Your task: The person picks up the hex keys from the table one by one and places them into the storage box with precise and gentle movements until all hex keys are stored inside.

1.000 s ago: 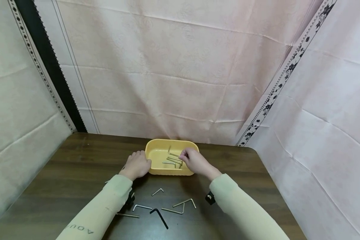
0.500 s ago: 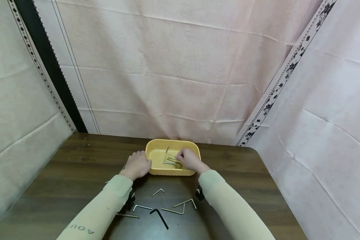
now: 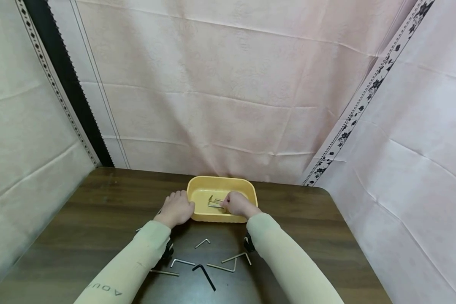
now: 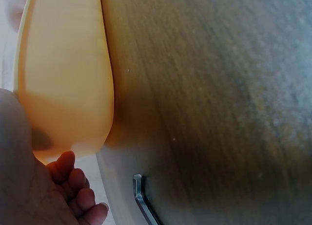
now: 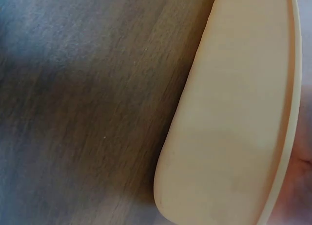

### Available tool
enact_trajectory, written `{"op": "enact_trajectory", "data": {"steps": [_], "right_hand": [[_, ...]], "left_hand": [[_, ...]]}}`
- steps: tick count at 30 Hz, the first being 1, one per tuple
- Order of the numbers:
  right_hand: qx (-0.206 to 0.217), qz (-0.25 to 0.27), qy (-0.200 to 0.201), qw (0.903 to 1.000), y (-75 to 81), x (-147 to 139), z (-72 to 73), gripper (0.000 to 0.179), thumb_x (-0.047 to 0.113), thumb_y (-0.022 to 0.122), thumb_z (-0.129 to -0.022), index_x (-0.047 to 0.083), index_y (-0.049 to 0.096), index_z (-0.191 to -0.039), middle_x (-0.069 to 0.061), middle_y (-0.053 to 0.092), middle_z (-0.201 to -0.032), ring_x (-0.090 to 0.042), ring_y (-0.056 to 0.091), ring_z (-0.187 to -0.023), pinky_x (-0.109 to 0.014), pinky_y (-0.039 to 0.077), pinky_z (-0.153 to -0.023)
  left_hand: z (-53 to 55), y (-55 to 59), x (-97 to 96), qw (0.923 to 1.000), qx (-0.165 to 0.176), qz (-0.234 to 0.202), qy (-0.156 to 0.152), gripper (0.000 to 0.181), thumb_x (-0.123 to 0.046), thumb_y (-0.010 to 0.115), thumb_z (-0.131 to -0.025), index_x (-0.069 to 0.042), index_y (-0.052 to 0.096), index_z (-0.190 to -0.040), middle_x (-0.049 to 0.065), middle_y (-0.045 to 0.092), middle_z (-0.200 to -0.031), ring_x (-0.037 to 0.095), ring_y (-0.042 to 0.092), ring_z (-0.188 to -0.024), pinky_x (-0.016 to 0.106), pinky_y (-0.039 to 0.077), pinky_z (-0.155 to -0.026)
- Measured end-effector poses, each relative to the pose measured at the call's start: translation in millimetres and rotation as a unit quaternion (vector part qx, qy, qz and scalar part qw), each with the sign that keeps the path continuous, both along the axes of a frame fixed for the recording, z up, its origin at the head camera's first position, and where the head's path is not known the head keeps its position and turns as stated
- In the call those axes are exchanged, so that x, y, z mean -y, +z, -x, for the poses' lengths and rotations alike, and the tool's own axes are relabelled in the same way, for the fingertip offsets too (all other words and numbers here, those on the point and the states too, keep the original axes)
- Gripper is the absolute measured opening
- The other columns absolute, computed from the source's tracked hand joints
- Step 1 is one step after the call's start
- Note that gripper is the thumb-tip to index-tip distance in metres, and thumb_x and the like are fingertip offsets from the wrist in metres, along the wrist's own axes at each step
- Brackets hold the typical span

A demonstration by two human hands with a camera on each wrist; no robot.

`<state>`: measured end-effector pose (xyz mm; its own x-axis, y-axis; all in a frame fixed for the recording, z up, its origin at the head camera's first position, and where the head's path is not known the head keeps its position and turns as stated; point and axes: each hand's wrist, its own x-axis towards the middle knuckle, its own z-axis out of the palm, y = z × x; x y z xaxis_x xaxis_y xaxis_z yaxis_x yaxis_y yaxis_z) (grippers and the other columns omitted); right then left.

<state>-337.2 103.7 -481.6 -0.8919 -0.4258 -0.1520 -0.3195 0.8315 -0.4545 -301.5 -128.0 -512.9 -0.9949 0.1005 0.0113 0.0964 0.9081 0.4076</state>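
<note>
A yellow plastic tray (image 3: 199, 198) stands near the back of the table, with several brass-coloured and silvery hex keys (image 3: 215, 206) inside. At its left end my left hand (image 3: 176, 208) grips the wall, thumb at the rim. In the left wrist view the curled fingers (image 4: 77, 185) show outside that end. My right hand (image 3: 238, 204) reaches over the tray's right part. Its fingertips pinch a hex key low among the others; the hand covers part of the keys. The right wrist view shows mostly the tray's outer wall (image 5: 219, 137).
In front of the tray, several hex keys lie on the wooden table (image 3: 300, 236), among them a black hex key (image 3: 205, 278) and a short hex key (image 3: 202, 243). One more hex key (image 4: 141, 198) lies near the left hand. A pale cloth (image 3: 213, 84) hangs behind.
My right hand has moved left and down into the tray, and the brass-coloured hex key at its fingertips has shifted left and lower. My left hand stays at the tray's end.
</note>
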Motion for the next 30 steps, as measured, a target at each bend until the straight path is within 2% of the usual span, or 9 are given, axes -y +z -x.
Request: {"op": "enact_trajectory", "data": {"steps": [7,11,15,23,27,30], "right_hand": [[0.024,-0.021,-0.021,0.9993,-3.3,0.1,5.8,0.041,0.028,0.06,-0.097,0.014,0.052,-0.058,0.006,0.038,-0.05,-0.009,0.035,-0.045,-0.025,0.031,-0.048],[0.019,-0.022,-0.023,0.9993,-5.2,-1.3,8.2,0.03,0.029,0.062,-0.095,0.011,0.06,-0.071,0.005,0.048,-0.06,-0.011,0.043,-0.053,-0.026,0.036,-0.053],[0.01,-0.015,-0.021,0.9996,-5.5,-2.5,9.1,0.023,0.028,0.065,-0.093,0.012,0.06,-0.078,0.002,0.056,-0.07,-0.012,0.05,-0.061,-0.027,0.04,-0.058],[0.008,0.009,-0.026,0.9996,-6.4,-4.4,8.3,0.022,0.029,0.065,-0.093,0.011,0.059,-0.081,0.002,0.055,-0.069,-0.013,0.05,-0.062,-0.027,0.04,-0.058],[0.015,0.035,-0.033,0.9988,-2.7,-8.3,5.9,0.023,0.032,0.063,-0.094,0.01,0.059,-0.089,-0.002,0.057,-0.071,-0.017,0.051,-0.061,-0.031,0.042,-0.057],[-0.002,0.045,-0.032,0.9985,-0.6,-12.7,4.2,0.025,0.036,0.061,-0.095,0.011,0.058,-0.097,-0.002,0.058,-0.077,-0.016,0.052,-0.064,-0.032,0.044,-0.059]], "left_hand": [[-0.4,1.9,-2.9,1.0,0.007,-0.002,-0.002,0.045,-0.03,0.041,-0.098,0.007,0.047,-0.122,0.017,0.049,-0.107,0.033,0.044,-0.102,0.051,0.032,-0.097],[-0.9,1.9,-4.5,0.9999,0.011,0.001,-0.004,0.045,-0.031,0.041,-0.098,0.007,0.047,-0.121,0.017,0.049,-0.107,0.034,0.044,-0.102,0.052,0.033,-0.096],[-0.7,1.5,-5.3,1.0,0.009,0.002,-0.002,0.045,-0.031,0.041,-0.098,0.007,0.047,-0.121,0.017,0.049,-0.107,0.033,0.045,-0.102,0.051,0.033,-0.096],[-1.4,5.4,-1.7,1.0,0.002,0.005,-0.003,0.046,-0.031,0.043,-0.098,0.009,0.047,-0.121,0.019,0.05,-0.106,0.037,0.045,-0.103,0.052,0.033,-0.094],[-1.9,6.3,-0.3,1.0,0.001,0.002,-0.004,0.047,-0.03,0.043,-0.098,0.01,0.047,-0.121,0.02,0.05,-0.106,0.037,0.045,-0.103,0.053,0.033,-0.094],[-2.1,6.3,-0.3,1.0,0.003,0.0,-0.005,0.047,-0.03,0.042,-0.098,0.01,0.047,-0.121,0.02,0.049,-0.106,0.037,0.045,-0.103,0.053,0.033,-0.094]]}}
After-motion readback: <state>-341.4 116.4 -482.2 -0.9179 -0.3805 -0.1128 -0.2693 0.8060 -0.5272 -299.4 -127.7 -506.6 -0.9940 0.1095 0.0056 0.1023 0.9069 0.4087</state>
